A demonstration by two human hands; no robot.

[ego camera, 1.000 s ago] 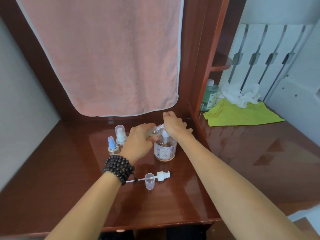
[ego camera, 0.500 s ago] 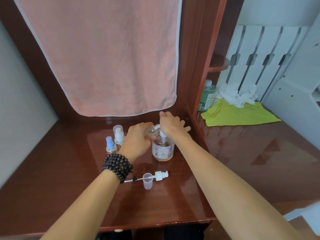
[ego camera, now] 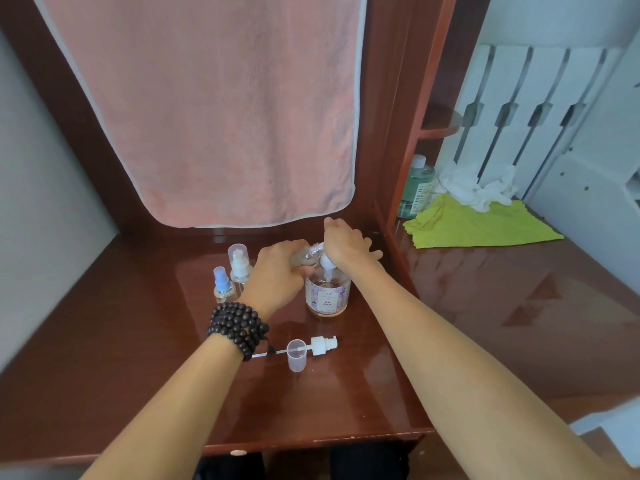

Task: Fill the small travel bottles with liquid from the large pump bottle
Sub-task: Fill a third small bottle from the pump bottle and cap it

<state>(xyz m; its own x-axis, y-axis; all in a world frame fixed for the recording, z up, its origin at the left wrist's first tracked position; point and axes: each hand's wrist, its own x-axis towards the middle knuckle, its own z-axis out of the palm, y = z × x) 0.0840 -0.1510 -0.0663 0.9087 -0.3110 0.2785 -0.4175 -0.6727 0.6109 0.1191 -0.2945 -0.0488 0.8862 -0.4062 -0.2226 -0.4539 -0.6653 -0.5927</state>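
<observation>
small travel bottles: 3, one [ego camera: 306,256] in the left hand [ego camera: 277,277], two [ego camera: 221,284] [ego camera: 239,263] just left of it | large pump bottle [ego camera: 327,294]: 1, under the right hand [ego camera: 346,242] | loose pump head [ego camera: 320,344]: 1, nearer than both hands | loose clear cap [ego camera: 296,355]: 1, beside it

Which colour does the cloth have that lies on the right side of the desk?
The cloth is yellow-green. The head view, the only one, shows it, with a crumpled white cloth on it.
</observation>
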